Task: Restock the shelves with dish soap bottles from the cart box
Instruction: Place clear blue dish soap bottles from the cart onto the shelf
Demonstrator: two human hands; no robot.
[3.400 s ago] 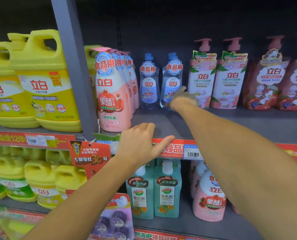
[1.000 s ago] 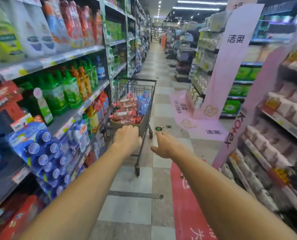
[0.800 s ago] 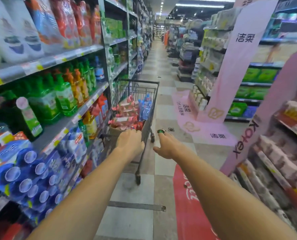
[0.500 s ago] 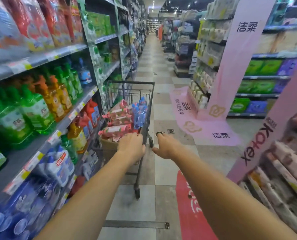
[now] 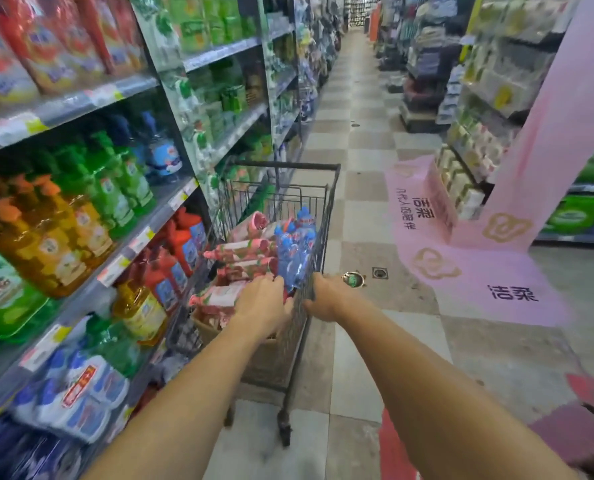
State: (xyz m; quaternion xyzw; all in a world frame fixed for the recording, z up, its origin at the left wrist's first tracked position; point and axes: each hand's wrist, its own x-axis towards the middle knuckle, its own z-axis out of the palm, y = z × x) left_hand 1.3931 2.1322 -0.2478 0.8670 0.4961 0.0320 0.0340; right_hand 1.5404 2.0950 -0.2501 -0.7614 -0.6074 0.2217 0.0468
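Cart is seen at 12 o'clock. Its near rim is gripped by right hand. Left hand is laid over pink bottles in the box; grip cannot be told. Blue bottles are stacked at 1 o'clock.

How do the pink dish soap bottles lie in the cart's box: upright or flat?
Flat: the pink dish soap bottles lie stacked sideways in the brown cardboard box.

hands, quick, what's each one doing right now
Left hand: reaching into the cart over the pink bottles; whether it grips one cannot be told.
Right hand: fingers curled on the cart's near rim.
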